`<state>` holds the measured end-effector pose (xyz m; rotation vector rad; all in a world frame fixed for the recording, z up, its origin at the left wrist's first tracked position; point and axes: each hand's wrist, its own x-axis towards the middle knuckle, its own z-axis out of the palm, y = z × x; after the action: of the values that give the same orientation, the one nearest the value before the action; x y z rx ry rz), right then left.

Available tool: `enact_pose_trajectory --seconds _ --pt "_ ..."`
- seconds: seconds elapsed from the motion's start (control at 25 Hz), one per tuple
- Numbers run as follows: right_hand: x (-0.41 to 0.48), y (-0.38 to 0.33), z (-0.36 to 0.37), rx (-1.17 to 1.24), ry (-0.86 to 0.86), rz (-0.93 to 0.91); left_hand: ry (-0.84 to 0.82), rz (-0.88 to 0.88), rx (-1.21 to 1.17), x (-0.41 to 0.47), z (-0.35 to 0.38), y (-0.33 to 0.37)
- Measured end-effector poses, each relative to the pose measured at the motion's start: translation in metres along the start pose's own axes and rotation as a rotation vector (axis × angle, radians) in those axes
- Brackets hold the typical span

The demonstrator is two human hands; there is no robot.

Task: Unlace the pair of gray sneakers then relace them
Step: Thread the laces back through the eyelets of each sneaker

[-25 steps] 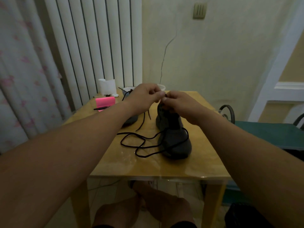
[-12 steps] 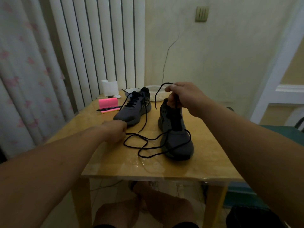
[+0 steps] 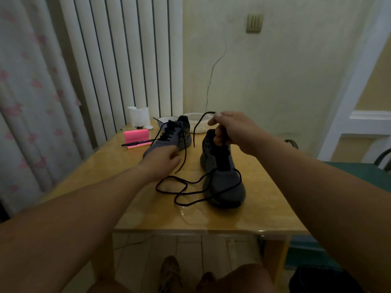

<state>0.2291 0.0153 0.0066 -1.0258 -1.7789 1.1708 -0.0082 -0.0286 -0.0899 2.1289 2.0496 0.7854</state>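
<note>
Pinching black lace (image 3: 198, 121) above near sneaker (image 3: 224, 187), right hand (image 3: 232, 130) raised, left hand (image 3: 163, 161) low, grip unclear.

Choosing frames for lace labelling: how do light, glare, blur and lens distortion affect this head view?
Head view: dim, warm light, so the black lace barely separates from the dark near sneaker; a soft glare patch lies on the glossy table near its front edge; the wide-angle lens bows the door frame and swells the forearms; the left hand looks soft, its fingers hard to read.

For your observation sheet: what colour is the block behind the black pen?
Bright pink; the block shows best in the head view.
</note>
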Motion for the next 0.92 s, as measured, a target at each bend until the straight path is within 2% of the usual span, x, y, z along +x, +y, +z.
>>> enact_pose_trajectory --seconds 0.04,0.12,0.24,0.32,0.44,0.48,0.56,0.6,0.64,0.68,0.76,0.84,0.92 --pt "0.002 -0.002 0.001 -0.001 -0.004 -0.014 0.026 0.068 -0.134 -0.002 0.004 0.026" --pt "0.006 -0.005 0.006 -0.005 -0.009 -0.023 -0.056 0.164 -0.251 -0.007 0.021 0.076" --pt "0.007 -0.009 0.014 0.051 0.011 -0.003 -0.168 0.137 -0.103 -0.003 0.050 0.103" --pt "0.010 -0.024 0.014 0.100 0.079 -0.030 -0.181 0.100 -0.092 0.001 0.058 0.098" --pt "0.017 -0.052 0.003 0.184 0.165 -0.080 -0.208 0.151 -0.107 -0.003 0.055 0.102" --pt "0.020 -0.057 -0.002 0.174 0.156 -0.082 -0.191 0.157 -0.183 -0.006 0.052 0.101" --pt "0.022 -0.053 -0.008 0.072 0.103 -0.044 -0.020 0.063 -0.330 -0.009 0.040 0.074" --pt "0.021 -0.045 -0.008 0.008 0.082 -0.014 0.062 -0.027 -0.298 -0.010 0.031 0.050" --pt "0.021 -0.035 -0.006 -0.048 0.073 0.013 0.076 -0.119 -0.178 -0.011 0.021 0.021" --pt "0.019 -0.025 -0.002 -0.094 0.071 0.026 0.014 -0.195 -0.018 -0.016 0.010 -0.006" --pt "0.019 -0.008 0.012 -0.160 0.052 0.025 -0.212 -0.271 0.243 -0.025 -0.002 -0.045" --pt "0.017 0.003 0.027 -0.203 0.011 0.015 -0.316 -0.262 0.316 -0.031 -0.003 -0.061" --pt "0.013 0.011 0.039 -0.249 -0.022 0.008 -0.275 -0.228 0.262 -0.032 -0.002 -0.060"
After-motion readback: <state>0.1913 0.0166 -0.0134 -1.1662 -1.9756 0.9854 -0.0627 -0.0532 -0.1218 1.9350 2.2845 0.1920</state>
